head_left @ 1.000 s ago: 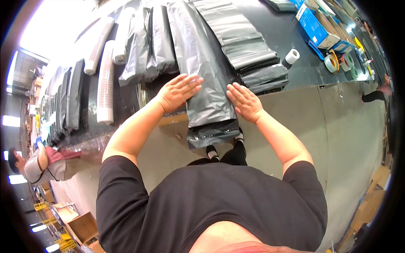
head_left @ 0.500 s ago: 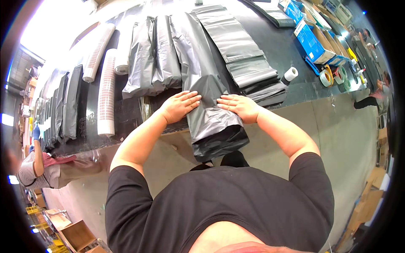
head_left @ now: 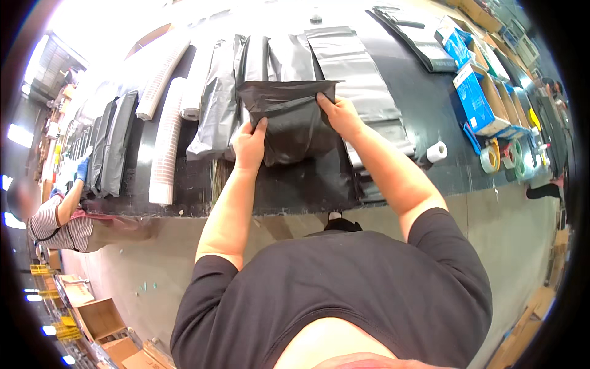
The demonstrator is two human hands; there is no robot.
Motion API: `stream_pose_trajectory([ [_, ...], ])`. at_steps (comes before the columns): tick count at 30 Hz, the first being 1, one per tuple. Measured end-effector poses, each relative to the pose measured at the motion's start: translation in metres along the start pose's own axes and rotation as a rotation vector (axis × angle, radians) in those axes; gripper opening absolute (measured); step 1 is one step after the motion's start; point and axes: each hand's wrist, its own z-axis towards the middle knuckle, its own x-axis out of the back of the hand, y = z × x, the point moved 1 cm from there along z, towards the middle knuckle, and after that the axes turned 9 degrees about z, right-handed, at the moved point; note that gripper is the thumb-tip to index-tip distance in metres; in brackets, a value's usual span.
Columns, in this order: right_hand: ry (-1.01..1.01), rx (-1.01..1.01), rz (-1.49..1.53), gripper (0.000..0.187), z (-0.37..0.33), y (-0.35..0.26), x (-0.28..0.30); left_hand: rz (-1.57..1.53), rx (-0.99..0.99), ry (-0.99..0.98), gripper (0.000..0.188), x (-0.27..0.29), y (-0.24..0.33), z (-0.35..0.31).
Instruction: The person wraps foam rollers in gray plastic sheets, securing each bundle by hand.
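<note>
A black plastic bag (head_left: 298, 132) is lifted off the table in front of me, its end folded up and its wide edge facing away. My left hand (head_left: 249, 144) grips its left side, thumb on top. On the right side, my right hand (head_left: 339, 115) pinches the bag near the upper corner. Left of it lie filled dark plastic packages (head_left: 215, 114) side by side. To the right runs a long overlapping row of flat grey bags (head_left: 359, 83), partly behind my right forearm.
Patterned white rolls (head_left: 165, 147) lie on the black table (head_left: 405, 67) at left. A small white roll (head_left: 437, 152), blue boxes (head_left: 480, 101) and tape rolls (head_left: 490, 158) stand at right. At far left, a person wears a blue glove (head_left: 82, 170).
My hands were lying flat on the bag as it hung over the table edge. Now they grip its end, raised and moved away from me over the table.
</note>
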Motion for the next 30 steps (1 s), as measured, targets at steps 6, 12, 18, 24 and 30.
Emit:
stream_pose_trajectory([
  [6,0.364,-0.120,0.041,0.052,0.082,0.081,0.022,0.420,0.046,0.173,0.058,-0.054,-0.005,0.050],
  [12,0.309,-0.226,-0.200,0.043,0.095,0.106,0.052,0.717,0.137,0.147,0.063,-0.077,0.004,0.049],
  [18,0.332,-0.021,-0.646,0.037,0.081,0.070,0.040,1.145,0.011,-0.081,0.043,-0.087,0.040,0.057],
  [24,0.004,0.285,-0.654,0.034,0.097,0.060,0.012,0.722,-0.142,-0.236,0.061,-0.134,-0.004,0.085],
  [30,0.024,-0.158,-0.587,0.088,0.110,0.076,-0.004,-0.132,0.301,-0.145,0.073,-0.137,-0.036,0.106],
])
